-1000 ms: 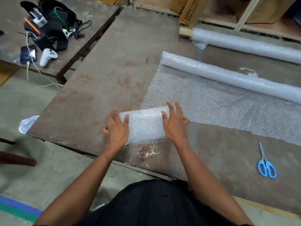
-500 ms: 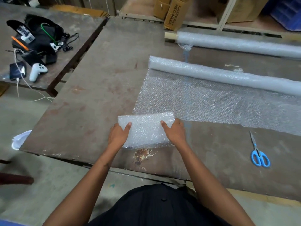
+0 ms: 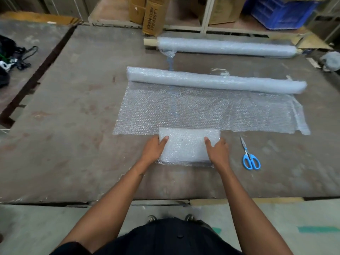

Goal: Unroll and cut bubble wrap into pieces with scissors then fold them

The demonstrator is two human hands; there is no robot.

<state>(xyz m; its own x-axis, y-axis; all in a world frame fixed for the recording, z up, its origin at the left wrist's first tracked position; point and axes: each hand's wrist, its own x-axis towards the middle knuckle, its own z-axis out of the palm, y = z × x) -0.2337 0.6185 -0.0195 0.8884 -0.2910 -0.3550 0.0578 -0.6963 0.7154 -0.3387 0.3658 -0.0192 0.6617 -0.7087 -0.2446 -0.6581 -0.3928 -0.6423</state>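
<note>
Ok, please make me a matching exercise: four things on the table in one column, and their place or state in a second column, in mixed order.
Things:
1. scissors
2. folded piece
3. near roll
4. far roll

Place or state:
A. held at both ends, by the left hand and the right hand
B. fully wound, at the table's far edge
C. lying closed, right of the hands
D. partly unrolled, a flat sheet spread toward the person

Pairs: 1-C, 2-A, 3-D, 4-B

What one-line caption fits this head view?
Both hands, left hand and right hand, grip a folded clear bubble-wrap piece; blue-handled scissors lie alongside.
</note>
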